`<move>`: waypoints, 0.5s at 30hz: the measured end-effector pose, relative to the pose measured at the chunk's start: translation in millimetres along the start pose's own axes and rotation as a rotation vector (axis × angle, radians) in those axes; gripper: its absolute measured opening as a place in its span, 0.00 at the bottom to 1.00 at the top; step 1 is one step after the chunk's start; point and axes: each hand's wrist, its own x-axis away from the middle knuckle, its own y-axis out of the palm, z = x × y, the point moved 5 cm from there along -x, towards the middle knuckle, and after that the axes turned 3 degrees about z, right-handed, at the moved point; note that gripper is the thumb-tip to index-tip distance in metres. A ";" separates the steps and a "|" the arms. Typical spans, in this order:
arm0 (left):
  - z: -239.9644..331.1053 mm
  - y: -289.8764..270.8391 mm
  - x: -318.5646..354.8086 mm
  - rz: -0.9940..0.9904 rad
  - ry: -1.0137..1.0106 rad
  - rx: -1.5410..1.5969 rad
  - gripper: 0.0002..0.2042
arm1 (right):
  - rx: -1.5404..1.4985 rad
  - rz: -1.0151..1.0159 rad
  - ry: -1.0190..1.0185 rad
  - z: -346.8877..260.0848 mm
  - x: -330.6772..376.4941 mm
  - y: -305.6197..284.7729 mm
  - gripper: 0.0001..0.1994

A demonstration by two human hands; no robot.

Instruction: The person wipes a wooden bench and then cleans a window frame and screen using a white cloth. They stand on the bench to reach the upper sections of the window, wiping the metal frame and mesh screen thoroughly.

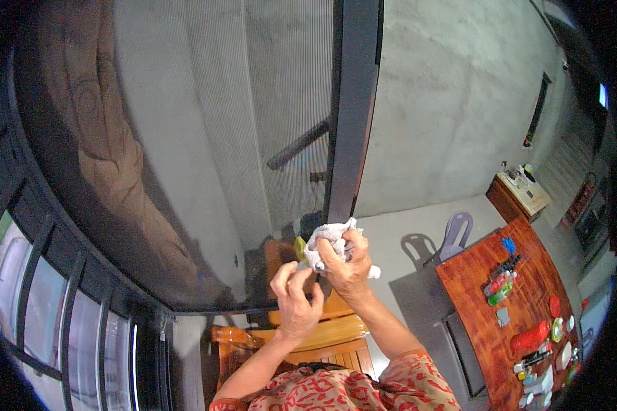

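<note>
A white rag (pixel 332 243) is gripped in the right hand (pixel 346 264), up by the dark door frame (pixel 353 109). A barely visible yellow-green item (pixel 299 248) is pinched by the left hand (pixel 295 294). Colourful bottles (pixel 500 284) are lined up on the wooden table (pixel 476 301), labels unreadable.

At the centre of the frame, the right hand (pixel 347 264) grips a crumpled white cloth (pixel 328 241) against the dark window frame (pixel 353 109). The left hand (pixel 295 291) sits just beside it, lower left, fingers pinched. A wooden chair (pixel 322 335) stands below. At the right, 1 red-brown table (pixel 476 288) carries small bottles.
</note>
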 end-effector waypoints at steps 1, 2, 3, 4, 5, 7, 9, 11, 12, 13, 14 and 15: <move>-1.5 -6.8 2.4 -0.007 -0.014 -0.001 0.27 | -0.005 -0.017 0.012 -0.6 13.2 2.5 0.21; -2.6 -12.2 5.8 -0.023 -0.031 -0.016 0.26 | -0.018 -0.087 0.069 1.0 26.7 3.5 0.21; -4.6 -15.7 7.7 -0.025 -0.052 0.000 0.26 | -0.049 -0.121 0.099 4.1 33.9 1.5 0.21; -3.4 -18.8 9.5 -0.036 -0.053 -0.001 0.25 | -0.077 -0.154 0.129 8.6 40.4 -2.8 0.21; -2.7 -24.3 8.4 -0.037 -0.046 -0.014 0.25 | -0.118 -0.177 0.154 8.1 38.2 -4.6 0.21; -3.2 -31.6 11.2 -0.034 -0.034 -0.038 0.26 | -0.159 -0.009 0.144 5.6 8.5 -21.3 0.23; -1.7 -34.5 13.6 -0.042 -0.030 -0.043 0.26 | -0.127 0.124 0.109 1.9 -34.0 -35.3 0.24; 4.7 -30.4 14.4 -0.055 -0.029 -0.005 0.26 | -0.175 0.250 0.146 10.0 -65.0 -34.2 0.26; 5.7 -29.4 16.6 -0.068 -0.035 0.007 0.26 | -0.287 0.288 0.255 14.7 -71.2 -29.5 0.27; 8.4 -27.4 18.7 -0.079 -0.037 0.030 0.25 | -0.426 0.301 0.360 24.9 -69.1 -22.2 0.27; 10.2 -26.7 19.0 -0.088 -0.038 0.042 0.25 | -0.484 0.297 0.412 30.8 -62.0 -15.5 0.27; 12.0 -26.7 17.8 -0.094 -0.028 0.036 0.25 | -0.543 0.292 0.464 34.0 -55.4 -11.5 0.27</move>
